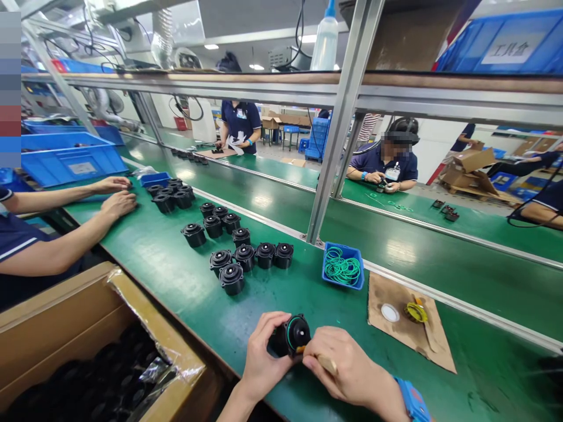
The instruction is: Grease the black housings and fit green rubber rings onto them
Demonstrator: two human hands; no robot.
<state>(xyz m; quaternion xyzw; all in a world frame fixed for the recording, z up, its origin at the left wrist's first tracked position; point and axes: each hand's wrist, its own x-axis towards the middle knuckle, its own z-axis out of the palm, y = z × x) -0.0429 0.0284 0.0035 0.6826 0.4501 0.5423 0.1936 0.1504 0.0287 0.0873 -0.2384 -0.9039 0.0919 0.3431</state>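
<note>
In my left hand (266,351) is a black round motor housing (299,333), tilted so its stepped top faces to the right. A green rubber ring sits around that top. My right hand (345,363) is closed on a small brush (326,364) with a flat wooden handle. Its orange tip touches the lower edge of the housing, near the ring. Beyond my hands, several similar black housings (231,278) stand upright in loose groups. To the right, a blue tray (363,280) holds several loose green rings (343,269).
A stained cardboard sheet (433,346) carries a yellow-rimmed pot (416,312) and a white disc (390,313). An open carton (57,305) of black parts stands at lower left. A co-worker's hands (118,196) rest on the bench at left. A metal post (336,129) rises behind the tray.
</note>
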